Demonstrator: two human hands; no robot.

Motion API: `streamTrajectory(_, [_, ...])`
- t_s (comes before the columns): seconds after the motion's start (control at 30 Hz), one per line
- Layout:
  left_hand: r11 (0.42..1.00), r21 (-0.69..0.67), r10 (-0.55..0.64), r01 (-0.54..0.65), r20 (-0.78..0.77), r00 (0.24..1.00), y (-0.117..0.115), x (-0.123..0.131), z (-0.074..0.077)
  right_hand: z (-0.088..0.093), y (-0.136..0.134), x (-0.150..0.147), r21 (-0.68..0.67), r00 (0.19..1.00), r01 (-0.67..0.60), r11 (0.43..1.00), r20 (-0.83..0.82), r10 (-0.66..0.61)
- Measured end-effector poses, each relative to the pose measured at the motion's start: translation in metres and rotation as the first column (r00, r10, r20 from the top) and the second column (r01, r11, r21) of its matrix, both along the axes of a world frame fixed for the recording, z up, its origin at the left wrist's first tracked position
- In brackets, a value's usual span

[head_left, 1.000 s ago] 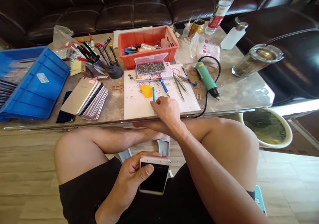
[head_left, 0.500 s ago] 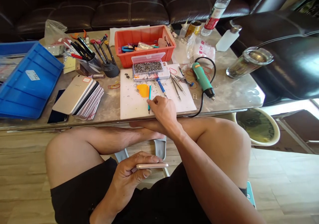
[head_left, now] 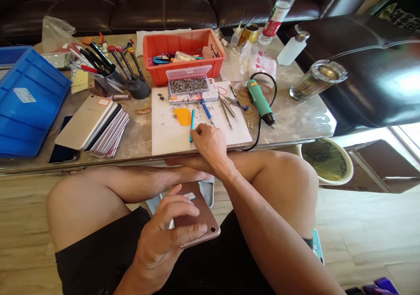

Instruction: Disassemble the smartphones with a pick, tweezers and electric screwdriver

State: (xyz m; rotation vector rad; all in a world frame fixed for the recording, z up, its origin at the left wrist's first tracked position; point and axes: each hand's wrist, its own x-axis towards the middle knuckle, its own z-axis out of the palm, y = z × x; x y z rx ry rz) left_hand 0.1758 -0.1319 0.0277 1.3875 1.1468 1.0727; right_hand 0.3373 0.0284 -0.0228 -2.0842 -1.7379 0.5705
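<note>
While the left hand [head_left: 160,238] grips a smooth rose-gold metal smartphone [head_left: 197,212] above the lap, its fingers curl across the sleek back; the right hand [head_left: 210,144] pinches a slender teal pry tool [head_left: 192,122] over a speckled white plastic board [head_left: 167,133].

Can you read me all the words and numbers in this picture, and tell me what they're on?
White label on the blue crate: too small to read.
Sticker on the rose-gold phone in the left hand: too blurred to read.
Red label on the plastic bottle: too blurred to read.
Sticker on the gold phone: too small to read.
I can't read any words clearly.
</note>
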Motion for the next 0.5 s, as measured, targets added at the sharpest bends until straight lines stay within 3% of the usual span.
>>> streamTrajectory(0.07, [0.974, 0.226, 0.021, -0.001, -0.086, 0.996, -0.003, -0.002, -0.003, 0.001, 0.0, 0.0, -0.003, 1.0, 0.0, 1.0, 0.0, 0.0])
streamTrajectory(0.17, [0.858, 0.49, -0.023, 0.155, -0.265, 0.964, -0.006, -0.009, -0.008, 0.002, 0.0, 0.0, -0.01, 1.0, 0.004, 1.0, -0.01, -0.004])
streamTrajectory(0.3, [0.805, 0.54, -0.042, 0.246, -0.361, 0.932, -0.009, -0.015, -0.009, 0.003, 0.001, -0.001, -0.01, 0.999, 0.015, 1.0, -0.049, -0.016])
streamTrajectory(0.5, [0.871, 0.468, -0.029, 0.149, -0.254, 0.967, -0.013, -0.016, -0.01, -0.004, -0.001, 0.001, 0.047, 0.987, 0.035, 0.998, -0.159, -0.028])
